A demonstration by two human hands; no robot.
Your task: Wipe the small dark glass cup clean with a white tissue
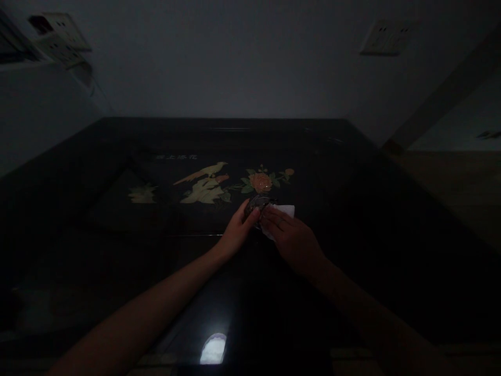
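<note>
Just above the dark glossy table (129,261), my left hand (238,224) is closed around a small, dark, shiny rounded object (258,201), perhaps glass; the dimness hides its exact kind. My right hand (291,237) presses a white tissue (288,210) against the object's right side, its fingers lying over the tissue. Between the two hands, part of the object stays hidden. Beyond them, the tabletop carries a picture of a yellowish bird (211,169) and an orange flower (261,181) with green leaves.
The table's far edge meets a pale wall (235,62). Wall sockets (387,37) sit at the upper right, and a socket panel (64,42) with something plugged in is at the upper left. A bright reflection (213,349) shows near the front. The room is very dark.
</note>
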